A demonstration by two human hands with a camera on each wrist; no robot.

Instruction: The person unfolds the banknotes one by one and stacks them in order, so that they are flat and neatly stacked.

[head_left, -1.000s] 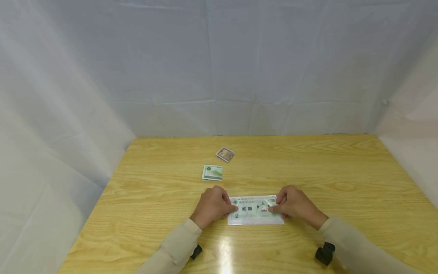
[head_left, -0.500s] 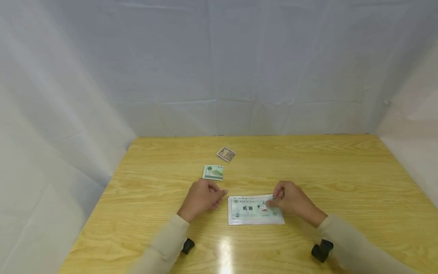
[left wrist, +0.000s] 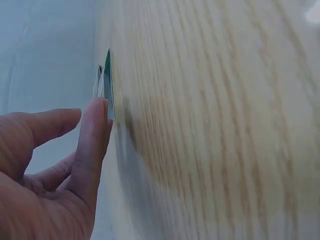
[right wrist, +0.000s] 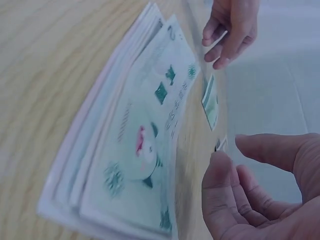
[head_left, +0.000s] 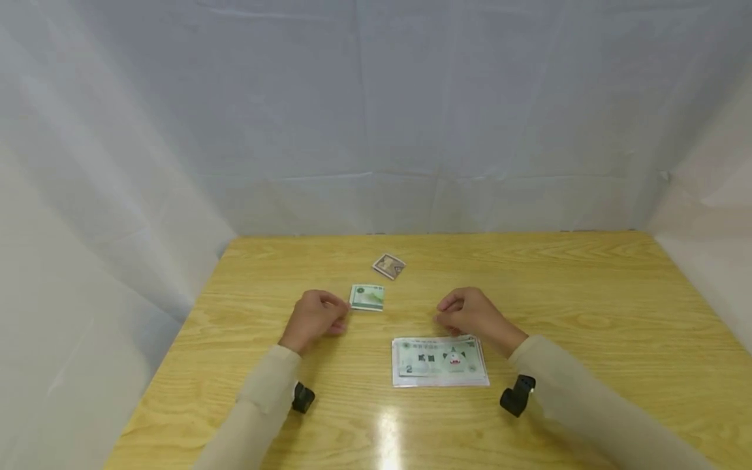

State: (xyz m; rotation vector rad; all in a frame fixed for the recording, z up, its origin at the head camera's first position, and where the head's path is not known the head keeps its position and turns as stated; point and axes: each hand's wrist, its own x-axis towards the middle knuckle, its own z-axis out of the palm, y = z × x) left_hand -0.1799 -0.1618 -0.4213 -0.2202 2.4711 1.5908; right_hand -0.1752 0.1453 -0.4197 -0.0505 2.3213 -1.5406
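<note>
On the wooden table lies a stack of flat paper notes (head_left: pixel 440 361), the top one pale green with a "2" and a cartoon figure. My left hand (head_left: pixel 315 318) is beside the left edge of a folded green note (head_left: pixel 367 297), its thumb and forefinger apart in the left wrist view. Beyond the stack's far edge is my right hand (head_left: pixel 474 318), holding nothing, thumb and fingers loosely bent with a gap between them. In the right wrist view the stacked notes (right wrist: pixel 135 145) fan slightly at their edges. Farther back sits a folded brown note (head_left: pixel 389 266).
The wooden table (head_left: pixel 558 274) reaches back to a pale hanging sheet (head_left: pixel 364 117), with more sheeting on both sides. A black wrist device (head_left: pixel 518 395) is strapped under the right sleeve, another black wrist device (head_left: pixel 303 397) under the left.
Both hands have let go of the green "2" note, which now lies on the stack. The left hand has moved left and away to the folded green note; the right has moved away and left.
</note>
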